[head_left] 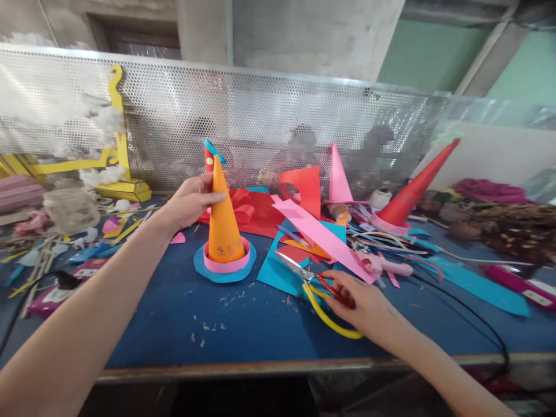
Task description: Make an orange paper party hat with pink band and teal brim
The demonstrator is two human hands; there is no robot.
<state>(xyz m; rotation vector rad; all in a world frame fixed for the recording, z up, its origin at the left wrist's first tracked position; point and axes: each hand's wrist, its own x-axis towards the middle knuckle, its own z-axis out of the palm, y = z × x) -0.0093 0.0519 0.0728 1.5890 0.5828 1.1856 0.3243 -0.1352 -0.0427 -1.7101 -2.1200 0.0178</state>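
Observation:
My left hand (197, 200) is closed around the upper part of an orange paper cone hat (223, 229), thumb in front and fingers partly hidden behind. The hat stands upright on the blue table, with a pink band at its base, a round blue brim and handwriting low on the cone. To the right, my right hand (354, 301) grips a pair of scissors (307, 273) by the red handle loop. The yellow loop hangs below my fingers, and the blades point left over a blue paper sheet (269, 263).
A pink paper strip (321, 234) crosses the sheet. Behind are red paper (260, 214), a pink cone (339, 179) and a red cone hat (414, 191). A glue gun (386, 264) lies right; its cord runs to the front edge. A perforated metal panel (260, 110) closes the back.

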